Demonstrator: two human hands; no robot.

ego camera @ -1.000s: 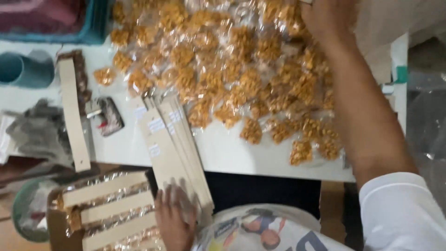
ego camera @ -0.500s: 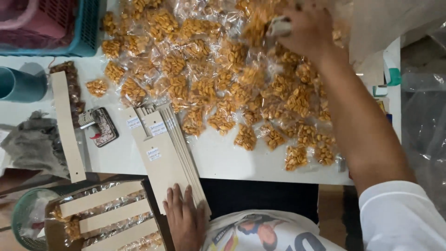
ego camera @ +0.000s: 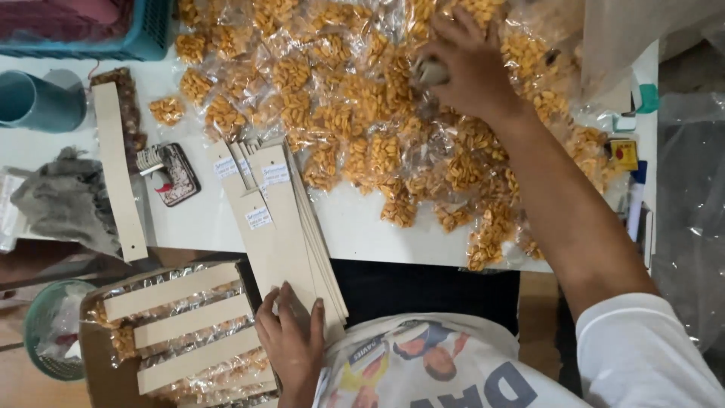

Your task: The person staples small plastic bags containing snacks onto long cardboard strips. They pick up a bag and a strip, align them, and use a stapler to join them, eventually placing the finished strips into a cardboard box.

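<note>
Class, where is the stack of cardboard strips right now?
In the head view, the stack of cardboard strips lies at the table's near edge, under the left hand, left of the snack packets.

White table [ego camera: 189, 219]; brown floor [ego camera: 15, 378] at lower left

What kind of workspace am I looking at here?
Probably a small home or workshop snack-packing station: a white table heaped with small clear snack packets, a stack of cardboard header strips, and finished strips in a box.
</note>
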